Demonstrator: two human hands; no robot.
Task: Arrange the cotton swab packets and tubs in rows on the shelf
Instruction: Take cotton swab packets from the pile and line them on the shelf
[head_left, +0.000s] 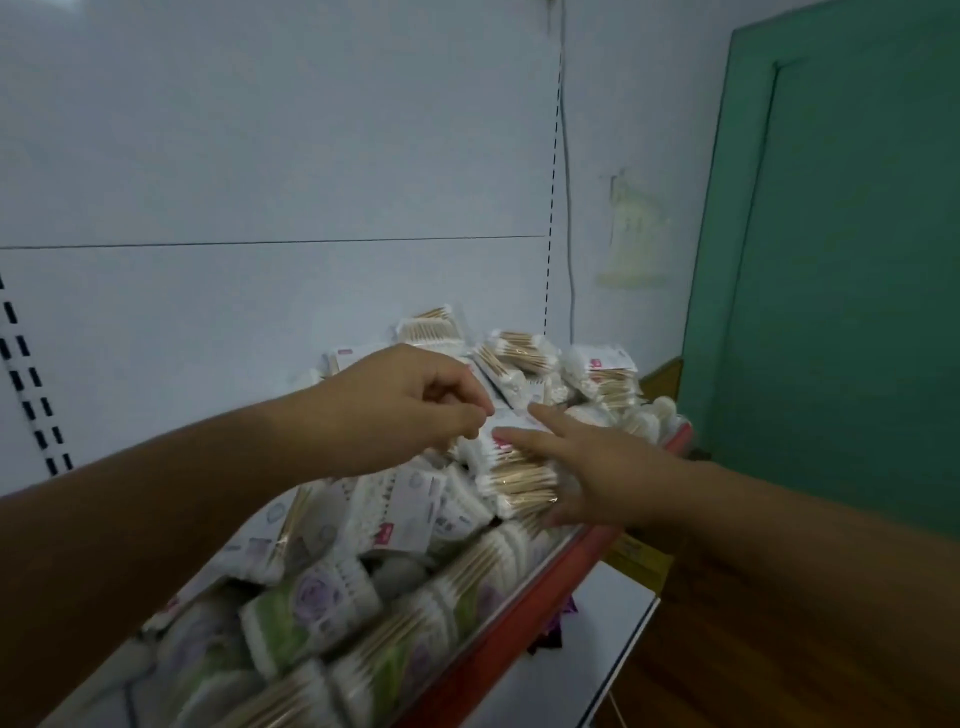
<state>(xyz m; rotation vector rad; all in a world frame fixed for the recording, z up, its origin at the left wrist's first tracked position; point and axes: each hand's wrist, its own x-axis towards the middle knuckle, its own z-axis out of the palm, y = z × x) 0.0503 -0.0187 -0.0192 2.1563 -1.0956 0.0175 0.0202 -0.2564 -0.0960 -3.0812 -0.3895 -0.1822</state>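
Lying between the hands, swab packet (511, 475): left hand (410, 410) pinching its top, right hand (608, 467) flat alongside.

Right hand (597, 467) spreads over a swab packet (519, 480); left hand (405, 405) curls just beside.

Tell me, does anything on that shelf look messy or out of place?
Yes. The far packets lie heaped at all angles, some tilted on top of others, right up to the red shelf edge. The near packets with green labels stand closer to neat rows.
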